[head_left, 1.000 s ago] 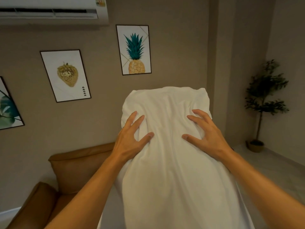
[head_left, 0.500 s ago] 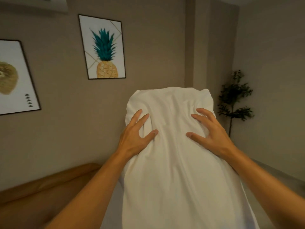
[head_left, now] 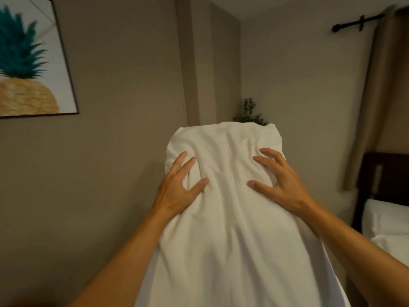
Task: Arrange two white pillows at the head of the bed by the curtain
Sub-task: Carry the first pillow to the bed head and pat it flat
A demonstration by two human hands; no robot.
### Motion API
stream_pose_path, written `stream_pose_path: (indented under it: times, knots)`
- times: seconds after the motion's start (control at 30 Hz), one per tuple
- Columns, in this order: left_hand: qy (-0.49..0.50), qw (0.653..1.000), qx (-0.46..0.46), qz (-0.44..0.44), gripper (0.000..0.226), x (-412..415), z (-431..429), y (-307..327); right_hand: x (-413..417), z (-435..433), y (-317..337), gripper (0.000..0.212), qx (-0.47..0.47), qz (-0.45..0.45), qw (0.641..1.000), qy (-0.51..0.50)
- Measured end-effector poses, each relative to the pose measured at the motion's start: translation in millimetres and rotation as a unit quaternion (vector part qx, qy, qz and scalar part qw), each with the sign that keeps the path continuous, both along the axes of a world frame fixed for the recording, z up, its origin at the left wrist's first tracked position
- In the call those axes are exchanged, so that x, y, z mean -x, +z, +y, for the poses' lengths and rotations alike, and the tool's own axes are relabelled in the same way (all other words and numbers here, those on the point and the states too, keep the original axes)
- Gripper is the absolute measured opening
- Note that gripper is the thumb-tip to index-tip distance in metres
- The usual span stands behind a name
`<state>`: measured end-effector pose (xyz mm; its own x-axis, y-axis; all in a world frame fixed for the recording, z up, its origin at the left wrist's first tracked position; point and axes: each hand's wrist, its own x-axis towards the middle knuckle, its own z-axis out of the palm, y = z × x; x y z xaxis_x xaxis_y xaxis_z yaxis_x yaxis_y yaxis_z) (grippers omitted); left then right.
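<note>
A white pillow (head_left: 228, 229) is held upright in front of me, filling the lower middle of the view. My left hand (head_left: 177, 189) grips its left side with fingers spread into the fabric. My right hand (head_left: 278, 180) grips its right side the same way. At the right edge the bed (head_left: 389, 220) shows with white bedding and a dark headboard (head_left: 385, 173). A beige curtain (head_left: 376, 103) hangs beside the headboard. A white shape on the bed at the right edge may be a second pillow; I cannot tell.
A pineapple picture (head_left: 28, 63) hangs on the left wall. A potted plant (head_left: 249, 114) stands in the far corner behind the pillow. A black curtain rod (head_left: 358, 23) runs along the top right.
The view has swung to the right: the sofa and strawberry picture left the frame, and the curtain, headboard and bed came in. Both hands keep the same hold on the pillow.
</note>
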<state>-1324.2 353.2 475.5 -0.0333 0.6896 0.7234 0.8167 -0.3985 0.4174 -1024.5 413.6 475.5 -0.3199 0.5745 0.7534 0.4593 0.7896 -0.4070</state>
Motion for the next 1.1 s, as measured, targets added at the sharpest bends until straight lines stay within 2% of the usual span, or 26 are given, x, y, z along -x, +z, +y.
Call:
stream_pose_path:
  times: [0.3,0.6,0.87,1.1]
  knots:
    - [-0.061,0.998,0.0,0.006,0.08,-24,197,3,-29,159,1,0.069,-0.002,-0.009,0.997,-0.071]
    - [-0.151,0.988,0.017,0.004,0.079,-75,369,-14,-76,266,-14,0.067,0.035,-0.022,0.984,-0.172]
    - [-0.27,0.962,0.023,0.001,0.08,-142,528,-21,-125,351,-7,0.067,0.049,-0.035,0.956,-0.287]
    - [-0.358,0.933,0.013,0.026,0.08,-217,627,-7,-168,390,-3,0.066,0.044,-0.013,0.923,-0.382]
